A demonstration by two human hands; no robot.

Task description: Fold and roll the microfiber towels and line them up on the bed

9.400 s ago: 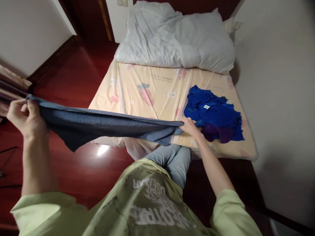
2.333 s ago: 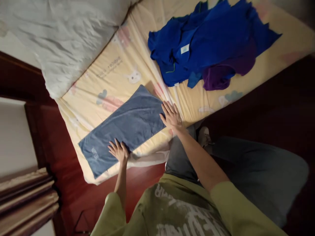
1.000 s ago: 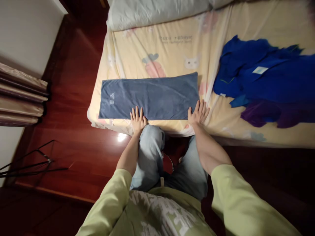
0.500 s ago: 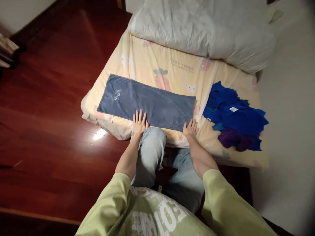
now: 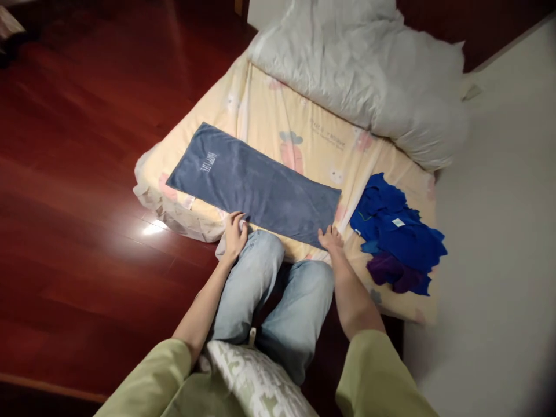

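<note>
A grey-blue folded towel [image 5: 260, 179] with white lettering near its left end lies flat and slanted across the bed. At its near edge, left of the middle, is my left hand [image 5: 236, 234], its fingers curled on the cloth's edge. My right hand [image 5: 330, 238] pinches the towel's near right corner with bent fingers. A heap of bright blue cloths [image 5: 395, 226] with a white tag lies to the right of my right hand, a dark purple cloth [image 5: 393, 272] at its near side.
The bed [image 5: 377, 159] has a yellow sheet with carrot and rabbit prints. A bulky white quilt [image 5: 347, 69] lies across its far end. My knees in jeans [image 5: 260, 260] are against the near edge. Red wooden floor [image 5: 87, 145] extends left; a pale wall [image 5: 490, 231] stands right.
The view has turned and shifted. My left hand has slid left along the near edge, and its spread fingers have curled. My right hand's fingers have closed at the corner.
</note>
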